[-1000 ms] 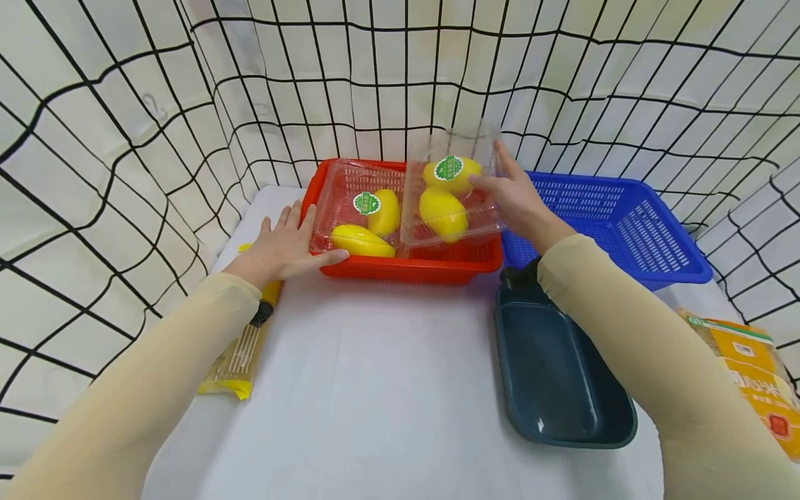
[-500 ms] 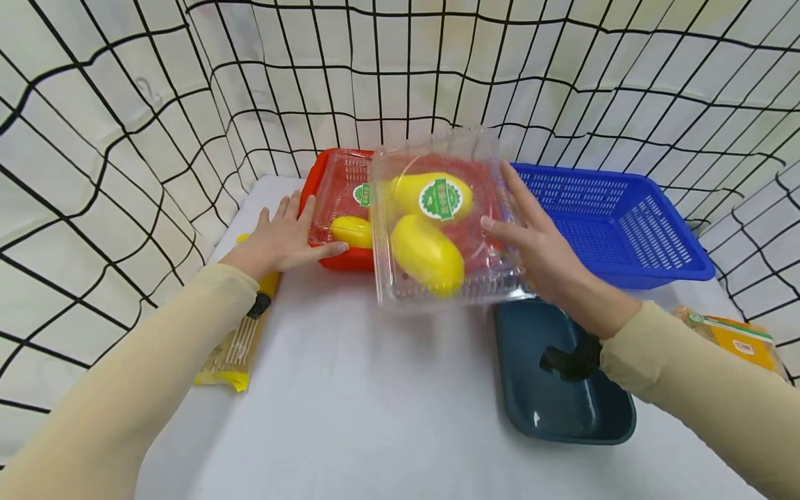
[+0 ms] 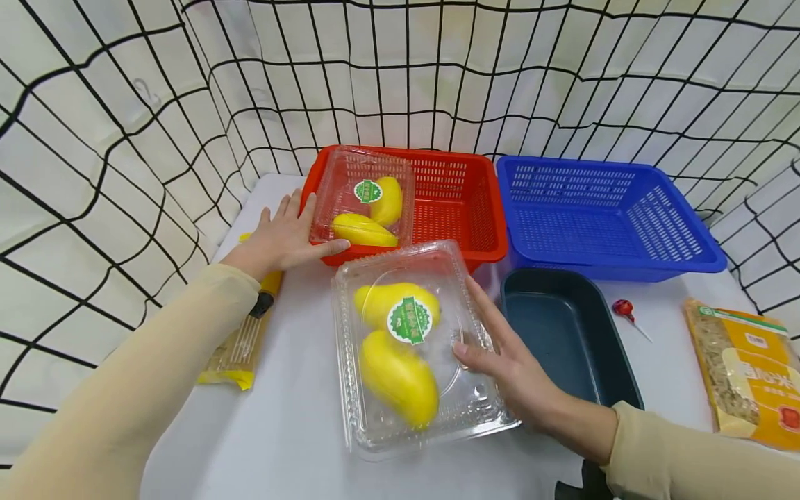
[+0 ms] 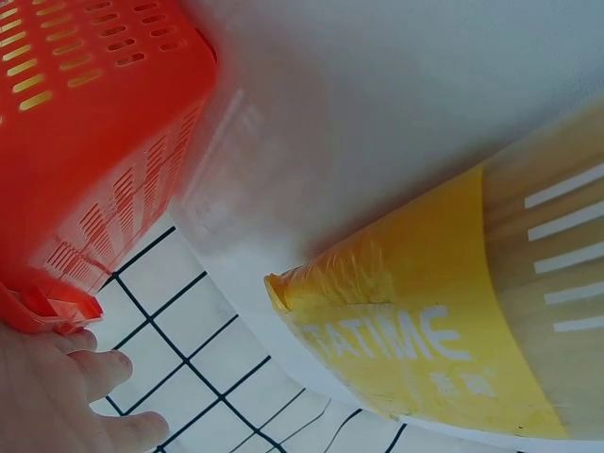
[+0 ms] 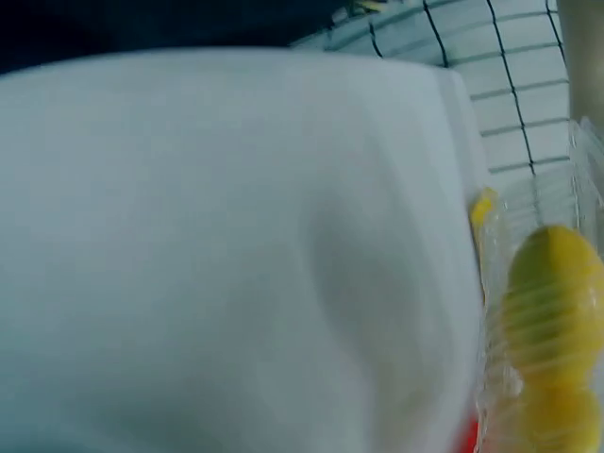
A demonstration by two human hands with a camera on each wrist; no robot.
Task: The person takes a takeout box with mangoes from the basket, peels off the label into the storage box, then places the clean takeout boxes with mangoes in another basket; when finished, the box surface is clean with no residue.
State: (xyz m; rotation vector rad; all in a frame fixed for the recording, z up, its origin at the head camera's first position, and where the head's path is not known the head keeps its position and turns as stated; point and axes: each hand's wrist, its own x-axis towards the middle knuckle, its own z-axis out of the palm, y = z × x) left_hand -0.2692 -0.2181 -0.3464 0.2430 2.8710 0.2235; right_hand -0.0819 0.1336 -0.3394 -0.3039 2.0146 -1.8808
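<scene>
My right hand point(image 3: 509, 357) grips the right side of a clear plastic clamshell box point(image 3: 462, 410), thumb on the lid. Two yellow mangoes point(image 3: 400, 378) lie inside, under a green-and-white round sticker point(image 3: 409, 320). The box is tilted above the front middle of the table; the right wrist view catches its ridged side point(image 5: 500, 377). My left hand point(image 3: 281, 236) rests with spread fingers at the left rim of a red basket point(image 3: 494, 208). A second clamshell box point(image 3: 337, 187) with two more mangoes sits in that basket's left half.
Right of the red basket stands a blue basket point(image 3: 625, 267). A dark teal tray point(image 3: 569, 319) lies before it, with a red lollipop point(image 3: 623, 308) and an orange-labelled bag point(image 3: 750, 375) farther right. A yellow noodle packet point(image 4: 406, 330) lies beneath my left arm. Black netting point(image 3: 406, 90) encloses the table.
My right hand has lifted the clamshell box of mangoes out of the red basket's right half and brought it toward me and slightly left. My left hand stays at the basket's rim.
</scene>
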